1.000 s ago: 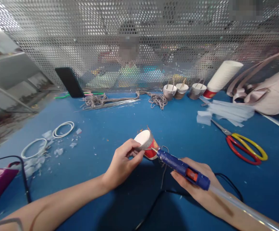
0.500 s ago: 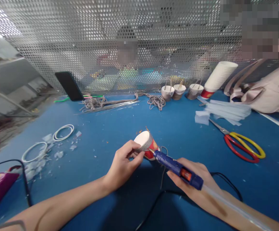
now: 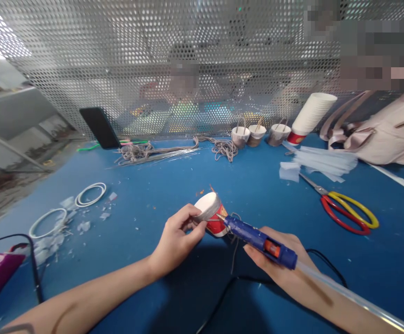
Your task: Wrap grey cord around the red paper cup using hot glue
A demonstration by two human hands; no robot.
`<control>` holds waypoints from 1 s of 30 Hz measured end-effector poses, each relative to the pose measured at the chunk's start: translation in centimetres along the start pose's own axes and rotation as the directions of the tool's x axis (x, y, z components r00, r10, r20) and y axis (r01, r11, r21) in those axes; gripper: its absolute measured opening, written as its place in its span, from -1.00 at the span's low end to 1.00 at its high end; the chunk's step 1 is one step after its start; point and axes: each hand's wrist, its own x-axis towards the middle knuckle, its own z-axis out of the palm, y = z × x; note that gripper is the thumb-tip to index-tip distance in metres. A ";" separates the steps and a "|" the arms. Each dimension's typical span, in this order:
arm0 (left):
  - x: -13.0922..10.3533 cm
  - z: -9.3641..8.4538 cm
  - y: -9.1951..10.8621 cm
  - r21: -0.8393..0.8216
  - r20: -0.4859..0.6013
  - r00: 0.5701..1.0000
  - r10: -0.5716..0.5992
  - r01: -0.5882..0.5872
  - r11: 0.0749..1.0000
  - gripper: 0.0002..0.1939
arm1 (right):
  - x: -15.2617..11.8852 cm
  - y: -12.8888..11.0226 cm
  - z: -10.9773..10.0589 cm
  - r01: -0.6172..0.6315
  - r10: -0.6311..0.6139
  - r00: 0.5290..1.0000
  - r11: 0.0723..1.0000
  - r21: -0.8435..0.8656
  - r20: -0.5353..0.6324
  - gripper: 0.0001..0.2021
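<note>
My left hand (image 3: pixel 181 232) is closed on a tilted paper cup (image 3: pixel 219 226), red below and wound with grey cord near its white rim. Its open mouth faces up and left. In my right hand (image 3: pixel 281 255) is a blue glue gun (image 3: pixel 257 239), with a long clear glue stick (image 3: pixel 355 297) coming out of its back. The gun's metal tip is right beside the cup's wall, at the cord's lower edge; whether it touches I cannot tell. A loose tail of grey cord (image 3: pixel 234 255) hangs by the cup's base.
Red-and-yellow scissors (image 3: pixel 348 211) and pale sheets (image 3: pixel 320 162) lie right. Along the back are a phone (image 3: pixel 99 127), grey cord bundles (image 3: pixel 224 149), small handled cups (image 3: pixel 240 137) and stacked paper cups (image 3: pixel 313 113). White rings (image 3: pixel 90 195) lie left; a black cable (image 3: pixel 219 301) crosses in front.
The glue gun's tip has shifted slightly up and right along the cup, showing more of its red side. My left hand keeps its hold; the whole view has moved a little.
</note>
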 end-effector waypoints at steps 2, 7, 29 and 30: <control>0.0 0.0 0.0 -0.008 -0.001 1.000 0.004 -0.004 1.000 -0.94 | -0.1 0.0 0.0 0.002 -0.003 1.000 1.000 0.016 0.020 -0.77; 0.1 -0.1 0.1 -0.052 0.002 1.000 0.025 -0.025 0.998 -0.96 | 0.2 -0.3 -0.5 -0.071 0.071 0.997 0.997 0.011 -0.008 -0.72; 0.1 -0.5 -0.3 -0.093 0.062 0.998 0.028 -0.022 0.995 -0.95 | 0.2 -0.4 -1.0 -0.225 0.217 0.974 0.965 0.138 0.069 -0.66; 0.1 -0.5 -0.4 -0.090 0.066 0.997 0.028 -0.022 0.996 -0.94 | 0.3 -0.4 -1.0 -0.236 0.227 0.971 0.961 0.146 0.076 -0.66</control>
